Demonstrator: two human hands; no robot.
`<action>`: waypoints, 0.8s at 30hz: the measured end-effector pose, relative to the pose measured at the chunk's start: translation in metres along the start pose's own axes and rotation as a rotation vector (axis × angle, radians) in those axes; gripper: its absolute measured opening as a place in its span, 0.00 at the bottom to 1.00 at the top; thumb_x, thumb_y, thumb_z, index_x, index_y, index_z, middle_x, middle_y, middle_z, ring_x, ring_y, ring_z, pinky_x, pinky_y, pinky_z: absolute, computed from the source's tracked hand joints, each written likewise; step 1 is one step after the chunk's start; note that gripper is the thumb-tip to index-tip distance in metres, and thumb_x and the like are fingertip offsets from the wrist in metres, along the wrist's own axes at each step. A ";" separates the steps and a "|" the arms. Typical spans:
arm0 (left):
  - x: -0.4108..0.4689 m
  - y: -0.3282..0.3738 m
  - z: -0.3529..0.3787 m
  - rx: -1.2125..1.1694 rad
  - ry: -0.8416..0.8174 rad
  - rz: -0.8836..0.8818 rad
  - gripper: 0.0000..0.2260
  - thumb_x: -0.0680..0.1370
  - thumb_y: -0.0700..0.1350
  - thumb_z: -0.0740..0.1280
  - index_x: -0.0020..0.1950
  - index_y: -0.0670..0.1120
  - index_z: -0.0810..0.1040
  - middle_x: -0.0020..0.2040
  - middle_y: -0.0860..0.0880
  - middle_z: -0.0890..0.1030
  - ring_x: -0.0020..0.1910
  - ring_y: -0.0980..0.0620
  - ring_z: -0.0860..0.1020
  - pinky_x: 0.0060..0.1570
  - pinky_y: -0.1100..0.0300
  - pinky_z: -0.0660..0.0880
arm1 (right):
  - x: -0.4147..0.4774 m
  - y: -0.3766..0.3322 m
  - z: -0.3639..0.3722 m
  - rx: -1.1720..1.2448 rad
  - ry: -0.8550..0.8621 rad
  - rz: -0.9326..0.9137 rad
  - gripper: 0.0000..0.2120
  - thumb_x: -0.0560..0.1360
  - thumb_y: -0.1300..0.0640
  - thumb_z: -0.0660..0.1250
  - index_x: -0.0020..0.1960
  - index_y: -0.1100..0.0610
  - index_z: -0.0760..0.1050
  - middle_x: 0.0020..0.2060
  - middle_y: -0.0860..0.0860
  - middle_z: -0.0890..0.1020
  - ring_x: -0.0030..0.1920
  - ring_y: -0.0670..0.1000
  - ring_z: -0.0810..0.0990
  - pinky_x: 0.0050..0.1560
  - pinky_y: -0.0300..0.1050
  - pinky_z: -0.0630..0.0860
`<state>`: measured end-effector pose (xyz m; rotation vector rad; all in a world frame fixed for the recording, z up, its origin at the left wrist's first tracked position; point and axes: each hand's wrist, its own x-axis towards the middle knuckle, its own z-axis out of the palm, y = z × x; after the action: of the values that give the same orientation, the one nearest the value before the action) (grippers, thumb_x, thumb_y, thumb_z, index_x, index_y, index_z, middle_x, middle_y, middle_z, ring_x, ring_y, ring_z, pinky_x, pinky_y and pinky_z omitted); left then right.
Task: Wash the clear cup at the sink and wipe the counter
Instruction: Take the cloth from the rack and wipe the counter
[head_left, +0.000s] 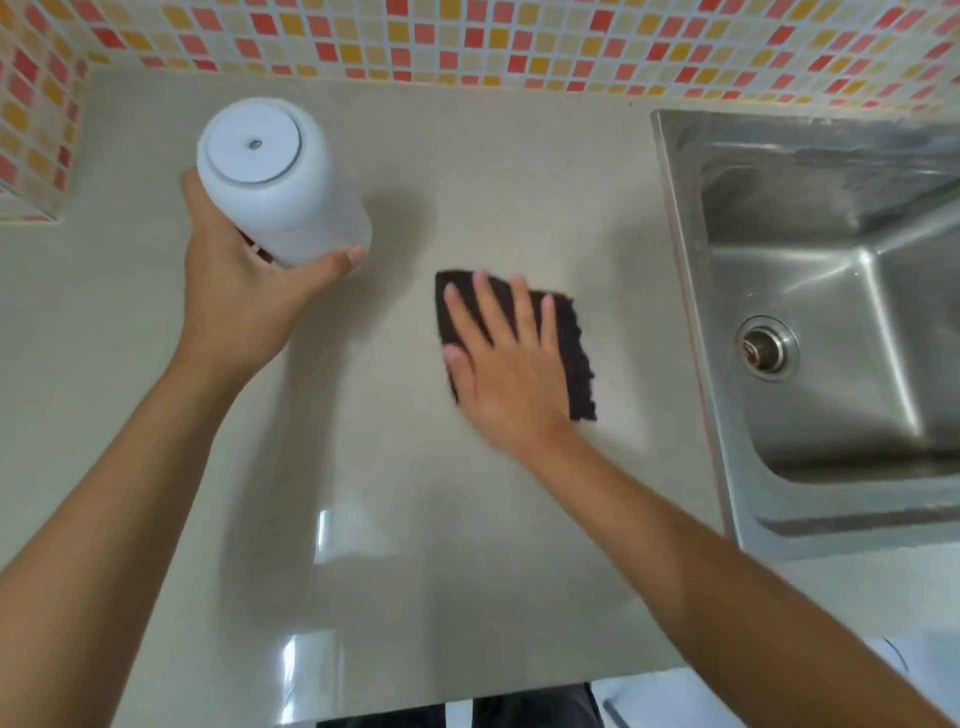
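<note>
My left hand (244, 291) grips a white translucent cup (275, 176), held upside down above the beige counter (363, 467) at the back left, its base facing me. My right hand (511, 358) lies flat, fingers spread, pressing a dark cloth (574, 353) onto the counter's middle, just left of the sink (831, 322). The cloth's right edge and far corner stick out from under my fingers.
The steel sink fills the right side, with its drain (768, 349) in the basin. A mosaic tile wall (467, 41) in orange, red and cream runs along the back and the left corner. The counter's front edge (415, 712) is at the bottom.
</note>
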<state>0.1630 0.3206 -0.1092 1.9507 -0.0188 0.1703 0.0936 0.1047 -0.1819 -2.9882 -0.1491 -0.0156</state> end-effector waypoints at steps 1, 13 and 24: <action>-0.001 0.001 0.003 0.001 -0.005 0.004 0.40 0.67 0.48 0.80 0.71 0.45 0.60 0.69 0.51 0.72 0.66 0.60 0.72 0.63 0.61 0.73 | -0.042 -0.032 0.000 0.036 -0.060 -0.080 0.27 0.80 0.43 0.50 0.78 0.47 0.52 0.78 0.51 0.54 0.77 0.61 0.48 0.73 0.63 0.46; -0.007 0.016 0.021 0.023 -0.058 0.034 0.36 0.67 0.48 0.80 0.64 0.54 0.59 0.65 0.54 0.72 0.63 0.63 0.73 0.60 0.66 0.72 | -0.002 0.096 -0.014 -0.112 -0.022 0.342 0.26 0.81 0.42 0.44 0.78 0.46 0.50 0.77 0.50 0.56 0.75 0.60 0.54 0.73 0.63 0.48; -0.017 0.039 0.060 0.027 -0.088 0.030 0.36 0.67 0.49 0.79 0.65 0.51 0.58 0.61 0.61 0.70 0.58 0.72 0.72 0.58 0.68 0.73 | -0.139 -0.085 -0.004 0.158 -0.132 -0.149 0.25 0.81 0.44 0.51 0.77 0.44 0.53 0.77 0.48 0.54 0.77 0.57 0.48 0.74 0.60 0.48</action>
<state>0.1487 0.2495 -0.0976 1.9848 -0.1046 0.1051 -0.0530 0.1739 -0.1682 -2.8130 -0.3690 0.1692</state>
